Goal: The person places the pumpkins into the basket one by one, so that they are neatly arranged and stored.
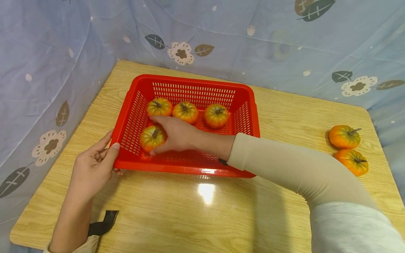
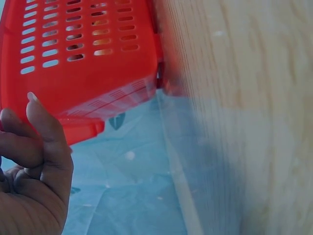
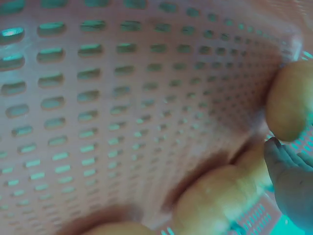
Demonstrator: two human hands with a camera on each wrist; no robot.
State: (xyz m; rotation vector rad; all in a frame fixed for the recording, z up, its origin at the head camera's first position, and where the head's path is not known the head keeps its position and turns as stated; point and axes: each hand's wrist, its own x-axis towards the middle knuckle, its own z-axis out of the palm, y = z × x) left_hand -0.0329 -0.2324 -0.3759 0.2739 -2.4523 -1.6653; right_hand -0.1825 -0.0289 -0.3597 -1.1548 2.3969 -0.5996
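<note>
A red plastic basket [image 1: 190,168] with slotted walls stands on the table, and several small orange pumpkins lie inside. With its thumb over the rim, my left hand [image 1: 95,168] grips the basket's left front corner; in the left wrist view its fingers [image 2: 49,127] lie against the outer wall. My right hand [image 1: 178,133] reaches into the basket and holds the front left pumpkin [image 1: 153,138] between thumb and fingers. Behind it, along the back wall, are a left pumpkin [image 1: 159,106], a middle pumpkin [image 1: 186,111] and a right pumpkin [image 1: 216,116].
Two more pumpkins, a rear one [image 1: 343,136] and a front one [image 1: 352,161], lie close together on the wooden table [image 1: 177,218] at the right. A blue patterned cloth [image 1: 237,45] hangs behind the table. My right sleeve [image 1: 284,165] crosses the basket's front right rim.
</note>
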